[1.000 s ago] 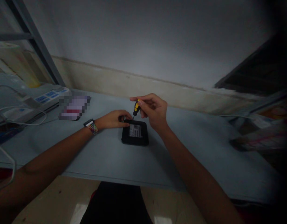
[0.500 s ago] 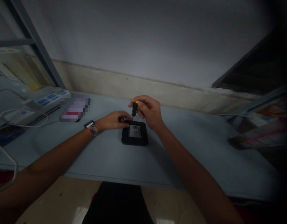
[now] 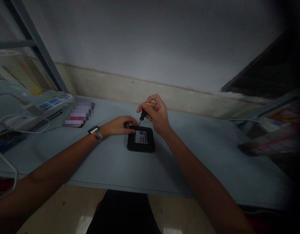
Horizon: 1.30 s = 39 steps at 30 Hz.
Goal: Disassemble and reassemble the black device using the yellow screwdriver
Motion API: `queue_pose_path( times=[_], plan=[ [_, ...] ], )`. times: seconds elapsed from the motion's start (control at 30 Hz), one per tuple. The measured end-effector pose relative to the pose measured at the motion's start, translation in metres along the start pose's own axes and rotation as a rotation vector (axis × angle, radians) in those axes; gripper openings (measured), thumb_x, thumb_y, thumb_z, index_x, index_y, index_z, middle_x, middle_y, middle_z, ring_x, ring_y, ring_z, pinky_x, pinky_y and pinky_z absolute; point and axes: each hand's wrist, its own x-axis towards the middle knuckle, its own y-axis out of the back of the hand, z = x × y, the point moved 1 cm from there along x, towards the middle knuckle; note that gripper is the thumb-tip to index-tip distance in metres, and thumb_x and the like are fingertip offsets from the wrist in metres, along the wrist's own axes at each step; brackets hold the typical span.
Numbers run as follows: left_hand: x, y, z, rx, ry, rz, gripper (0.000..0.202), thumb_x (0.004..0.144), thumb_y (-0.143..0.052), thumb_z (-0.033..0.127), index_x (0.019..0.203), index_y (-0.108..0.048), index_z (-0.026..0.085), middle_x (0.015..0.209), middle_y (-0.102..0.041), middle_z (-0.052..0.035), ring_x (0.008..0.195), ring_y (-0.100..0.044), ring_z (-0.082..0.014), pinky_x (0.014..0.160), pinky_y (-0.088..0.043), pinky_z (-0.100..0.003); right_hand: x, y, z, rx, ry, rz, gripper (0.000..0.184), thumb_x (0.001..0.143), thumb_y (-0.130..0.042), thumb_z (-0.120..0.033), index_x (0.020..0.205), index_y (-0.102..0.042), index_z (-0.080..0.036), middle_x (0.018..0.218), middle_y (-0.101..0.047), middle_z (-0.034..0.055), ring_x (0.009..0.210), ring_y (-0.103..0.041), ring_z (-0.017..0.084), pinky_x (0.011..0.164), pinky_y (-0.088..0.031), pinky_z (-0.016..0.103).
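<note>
A flat black box with rounded corners (image 3: 141,148) lies on the table, a white printed label (image 3: 141,137) on its top face. My left hand (image 3: 123,125) grips the box at its far left corner, thumb on top and fingers along the far edge. In my right hand (image 3: 156,112) is a screwdriver (image 3: 143,115) with a black and yellow handle, held tilted above the far side of the box. Its thin shaft points down to the far edge, close to my left fingertips. Whether the tip sits in a screw or a seam is too small to tell.
On the left are a phone (image 3: 79,113) with a blurred screen, a white power strip (image 3: 52,103) and loose white cables (image 3: 25,131). A see-through plastic package (image 3: 267,141) lies at the right. The wall (image 3: 145,89) rises behind the table (image 3: 108,165).
My right hand has risen slightly, and the screwdriver leans further to the right with more of its shaft showing. My left hand and the box stay where they were.
</note>
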Motion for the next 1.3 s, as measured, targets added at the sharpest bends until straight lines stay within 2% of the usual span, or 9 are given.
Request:
queue_pose_path(
  times=[0.1,0.37,0.53,0.63,0.73,0.87,1.03,1.17,1.3],
  plan=[
    [0.000,0.000,0.000,0.004,-0.006,-0.005,0.037,0.094,-0.074,0.045,0.119,-0.072,0.018,0.112,-0.074,-0.0074,0.089,-0.061,-0.0187,0.080,-0.049,-0.032,0.000,0.004,-0.003,-0.017,0.020,-0.014,0.040,0.091,-0.083,-0.050,0.090,-0.052,-0.025,0.084,-0.084,-0.0005,0.043,-0.038,0.004,0.041,-0.029,0.020],
    [0.001,0.000,0.001,-0.007,-0.013,0.006,0.036,0.094,-0.075,0.046,0.117,-0.073,0.018,0.108,-0.074,-0.0067,0.091,-0.063,-0.0197,0.081,-0.049,-0.033,-0.001,0.009,-0.008,-0.040,0.054,0.005,0.028,0.090,-0.086,-0.043,0.086,-0.068,-0.022,0.097,-0.088,0.0047,0.047,-0.047,0.005,0.042,-0.038,0.021],
    [0.000,0.001,0.002,-0.024,-0.013,0.006,0.034,0.094,-0.075,0.043,0.117,-0.072,0.018,0.111,-0.074,-0.0072,0.094,-0.064,-0.0199,0.082,-0.051,-0.033,-0.003,0.012,-0.013,-0.072,0.061,-0.012,0.016,0.090,-0.084,-0.038,0.093,-0.080,-0.022,0.102,-0.088,0.0047,0.047,-0.049,0.005,0.042,-0.038,0.023],
    [0.000,0.001,0.004,-0.035,-0.008,0.001,0.034,0.094,-0.075,0.044,0.117,-0.072,0.019,0.112,-0.075,-0.0071,0.093,-0.065,-0.0197,0.082,-0.051,-0.034,-0.004,0.015,-0.011,-0.110,0.050,-0.029,0.019,0.093,-0.080,-0.040,0.100,-0.084,-0.023,0.107,-0.088,0.0049,0.046,-0.048,0.005,0.041,-0.037,0.024],
    [0.000,0.001,0.005,-0.026,0.000,0.000,0.034,0.093,-0.075,0.044,0.116,-0.072,0.018,0.110,-0.074,-0.0068,0.092,-0.064,-0.0196,0.082,-0.051,-0.033,-0.004,0.016,-0.004,-0.098,0.052,-0.038,0.024,0.096,-0.074,-0.045,0.103,-0.083,-0.023,0.105,-0.086,0.0041,0.044,-0.047,0.005,0.040,-0.033,0.024],
    [0.000,0.001,0.004,-0.013,0.004,0.001,0.035,0.093,-0.074,0.044,0.116,-0.072,0.018,0.108,-0.073,-0.0066,0.090,-0.063,-0.0193,0.080,-0.050,-0.032,-0.002,0.010,0.002,0.007,0.042,-0.052,0.028,0.099,-0.069,-0.049,0.095,-0.078,-0.023,0.085,-0.080,0.0000,0.043,-0.039,0.004,0.041,-0.025,0.023],
    [0.000,0.000,0.000,-0.008,0.013,-0.002,0.035,0.093,-0.074,0.044,0.116,-0.072,0.018,0.111,-0.074,-0.0075,0.094,-0.065,-0.0203,0.082,-0.051,-0.033,0.001,-0.002,0.000,-0.023,-0.015,-0.033,0.036,0.092,-0.080,-0.056,0.093,-0.067,-0.023,0.074,-0.074,-0.0026,0.048,-0.040,0.006,0.041,-0.023,0.021],
    [0.000,0.000,-0.001,-0.015,0.006,-0.005,0.035,0.094,-0.074,0.044,0.117,-0.072,0.018,0.115,-0.075,-0.0080,0.100,-0.068,-0.0221,0.086,-0.052,-0.034,-0.001,-0.003,-0.003,0.010,-0.048,-0.047,0.045,0.086,-0.086,-0.056,0.093,-0.053,-0.026,0.078,-0.080,-0.0030,0.043,-0.037,0.005,0.039,-0.026,0.020],
    [0.001,0.000,-0.003,-0.017,0.013,-0.002,0.038,0.093,-0.075,0.046,0.119,-0.073,0.018,0.117,-0.076,-0.0085,0.099,-0.068,-0.0221,0.083,-0.052,-0.034,-0.004,0.000,-0.007,-0.013,-0.022,-0.074,0.037,0.090,-0.085,-0.049,0.090,-0.057,-0.024,0.090,-0.085,0.0011,0.046,-0.044,0.005,0.042,-0.036,0.020]
  ],
)
